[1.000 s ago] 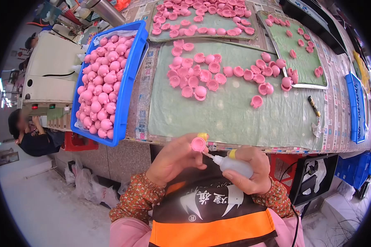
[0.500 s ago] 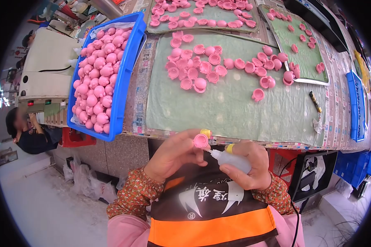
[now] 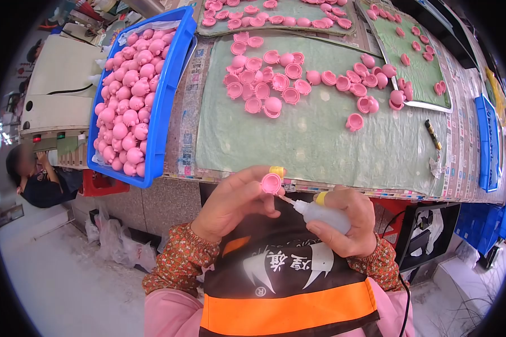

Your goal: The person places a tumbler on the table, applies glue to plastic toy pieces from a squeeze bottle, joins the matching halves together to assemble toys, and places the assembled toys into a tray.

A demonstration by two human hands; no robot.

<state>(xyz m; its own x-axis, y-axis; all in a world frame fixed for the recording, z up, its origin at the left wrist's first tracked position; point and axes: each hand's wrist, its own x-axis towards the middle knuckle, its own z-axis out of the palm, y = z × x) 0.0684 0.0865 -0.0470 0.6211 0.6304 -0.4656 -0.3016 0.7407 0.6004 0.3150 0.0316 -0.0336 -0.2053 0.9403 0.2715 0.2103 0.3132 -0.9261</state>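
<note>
My left hand (image 3: 236, 199) pinches a round pink cup-shaped piece (image 3: 271, 183), its hollow side facing up toward the camera. In my right hand (image 3: 346, 222) is a translucent white squeeze bottle (image 3: 326, 217), its thin nozzle pointing left at the lower rim of the piece. Whether the tip touches the rim I cannot tell. Both hands are in front of the table's near edge, with yellow bands on fingers. Beyond them, several pink half shells (image 3: 280, 82) lie on a green mat (image 3: 320, 151).
A blue crate (image 3: 163, 106) full of pink balls stands at the left. More pink pieces lie on a back mat (image 3: 287, 29) and a right tray (image 3: 419, 73). A dark marker (image 3: 433, 135) lies at the right. A person (image 3: 42, 177) sits far left.
The view has shifted slightly, so the table things appear higher in the picture. My right hand and the bottle have moved a little right, away from the pink piece, since half a second ago.
</note>
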